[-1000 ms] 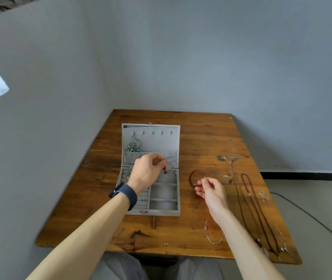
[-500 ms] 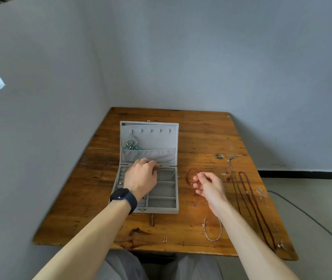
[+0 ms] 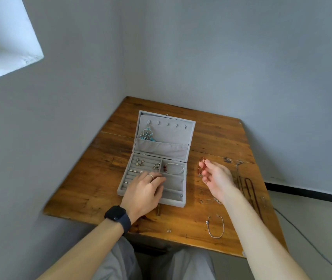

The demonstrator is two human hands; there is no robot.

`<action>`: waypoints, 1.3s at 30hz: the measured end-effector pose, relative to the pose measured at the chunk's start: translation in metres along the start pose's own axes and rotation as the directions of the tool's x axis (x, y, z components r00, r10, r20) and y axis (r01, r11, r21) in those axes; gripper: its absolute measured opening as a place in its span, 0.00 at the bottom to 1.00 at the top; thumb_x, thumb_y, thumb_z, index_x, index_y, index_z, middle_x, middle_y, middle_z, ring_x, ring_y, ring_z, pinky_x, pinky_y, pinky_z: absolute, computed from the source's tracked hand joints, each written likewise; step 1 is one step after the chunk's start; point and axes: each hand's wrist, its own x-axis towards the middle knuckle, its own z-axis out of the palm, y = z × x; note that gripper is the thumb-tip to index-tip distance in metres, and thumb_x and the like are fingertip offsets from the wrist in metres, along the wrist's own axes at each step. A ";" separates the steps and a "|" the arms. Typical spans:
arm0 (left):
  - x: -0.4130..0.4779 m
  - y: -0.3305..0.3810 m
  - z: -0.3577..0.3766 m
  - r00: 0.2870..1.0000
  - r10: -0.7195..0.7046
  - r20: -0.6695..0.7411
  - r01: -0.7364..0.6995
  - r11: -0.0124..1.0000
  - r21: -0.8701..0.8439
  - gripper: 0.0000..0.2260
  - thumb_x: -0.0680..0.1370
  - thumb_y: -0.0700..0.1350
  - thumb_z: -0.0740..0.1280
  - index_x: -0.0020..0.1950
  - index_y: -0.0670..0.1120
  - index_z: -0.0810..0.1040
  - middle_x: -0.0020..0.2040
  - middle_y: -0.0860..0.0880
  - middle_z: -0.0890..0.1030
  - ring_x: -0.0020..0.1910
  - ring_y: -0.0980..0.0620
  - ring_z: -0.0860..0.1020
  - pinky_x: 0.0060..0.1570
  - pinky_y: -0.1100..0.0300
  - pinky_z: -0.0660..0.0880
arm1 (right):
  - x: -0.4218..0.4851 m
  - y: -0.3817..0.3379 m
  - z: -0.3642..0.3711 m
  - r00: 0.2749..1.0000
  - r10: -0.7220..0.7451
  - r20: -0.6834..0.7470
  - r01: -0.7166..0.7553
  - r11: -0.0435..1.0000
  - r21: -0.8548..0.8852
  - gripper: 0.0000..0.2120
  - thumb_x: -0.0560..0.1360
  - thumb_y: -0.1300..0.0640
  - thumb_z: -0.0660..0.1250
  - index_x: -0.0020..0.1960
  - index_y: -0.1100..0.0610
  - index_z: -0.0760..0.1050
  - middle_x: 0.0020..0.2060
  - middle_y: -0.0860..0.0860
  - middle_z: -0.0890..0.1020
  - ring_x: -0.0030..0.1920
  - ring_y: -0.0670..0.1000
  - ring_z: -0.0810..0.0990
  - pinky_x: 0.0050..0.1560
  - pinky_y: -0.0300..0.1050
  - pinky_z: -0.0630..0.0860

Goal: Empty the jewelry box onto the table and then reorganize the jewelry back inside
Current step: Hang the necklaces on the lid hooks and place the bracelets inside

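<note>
Your right grip [image 3: 216, 178] pinches the red bead bracelet [image 3: 201, 168] just to the right of the open jewelry box [image 3: 169, 136], clear of the tabletop [image 3: 211, 134]. Your left grip [image 3: 143, 189] lies flat on the box's ring rolls, fingers straight, holding nothing.

The bracelet looks light and limp, likely strung beads. It will sag and swing, so I'd take it across two or three beads and lower it coiled.

- In the box there is one silver bangle [image 3: 174, 168] in the far right compartment and one teal pendant [image 3: 146, 133] hung in the lid. The small pieces in the rolls are too tiny to count.
- Right of the box lies one dark necklace [image 3: 250, 190], beside thin chains I cannot number.
- In front and to the right lies one silver bracelet [image 3: 215, 227].
</note>
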 end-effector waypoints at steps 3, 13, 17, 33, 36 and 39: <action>-0.010 0.001 0.010 0.999 0.016 0.037 -0.018 0.998 0.056 0.20 0.83 0.52 0.56 0.69 0.47 0.78 0.69 0.50 0.78 0.69 0.51 0.74 0.68 0.51 0.72 | -0.006 0.001 0.024 0.995 -0.036 0.094 0.039 0.999 -0.030 0.06 0.81 0.62 0.65 0.54 0.63 0.79 0.41 0.54 0.83 0.34 0.46 0.74 0.36 0.40 0.69; -0.018 0.009 0.012 0.993 -0.014 0.119 -0.006 0.986 0.167 0.26 0.85 0.57 0.49 0.75 0.44 0.70 0.75 0.48 0.70 0.76 0.51 0.66 0.74 0.49 0.54 | 0.021 0.030 0.058 0.941 -0.287 0.178 0.318 0.573 -0.756 0.06 0.79 0.56 0.66 0.47 0.50 0.81 0.41 0.45 0.86 0.43 0.48 0.84 0.50 0.49 0.81; -0.018 0.008 0.011 0.993 -0.023 0.115 0.005 0.987 0.160 0.26 0.85 0.57 0.49 0.75 0.44 0.70 0.74 0.48 0.71 0.75 0.51 0.67 0.74 0.49 0.55 | 0.026 0.033 0.052 0.840 -0.448 0.306 0.387 0.100 -0.916 0.06 0.79 0.55 0.67 0.51 0.51 0.82 0.50 0.49 0.81 0.49 0.52 0.80 0.48 0.42 0.72; -0.017 0.007 0.012 0.994 -0.025 0.106 0.006 0.984 0.179 0.26 0.84 0.56 0.50 0.75 0.43 0.71 0.75 0.47 0.70 0.75 0.50 0.67 0.74 0.49 0.56 | 0.030 0.047 0.058 0.713 -0.530 0.458 0.355 -0.290 -0.889 0.10 0.77 0.58 0.70 0.57 0.58 0.77 0.50 0.56 0.81 0.51 0.58 0.76 0.48 0.51 0.75; -0.017 0.008 0.011 0.992 -0.032 0.121 0.010 0.983 0.184 0.26 0.85 0.56 0.49 0.76 0.43 0.69 0.76 0.47 0.69 0.76 0.50 0.66 0.75 0.50 0.54 | 0.029 0.048 0.057 0.724 -0.496 0.479 0.395 -0.271 -0.878 0.08 0.78 0.56 0.67 0.57 0.55 0.74 0.48 0.52 0.84 0.50 0.56 0.76 0.44 0.49 0.76; -0.017 0.007 0.011 0.992 -0.033 0.121 0.011 0.983 0.183 0.26 0.85 0.56 0.49 0.76 0.43 0.69 0.76 0.47 0.70 0.76 0.50 0.66 0.75 0.49 0.57 | 0.031 0.040 0.049 0.797 -0.387 0.464 0.465 -0.099 -0.880 0.10 0.79 0.56 0.66 0.60 0.49 0.74 0.51 0.45 0.85 0.54 0.53 0.78 0.48 0.47 0.77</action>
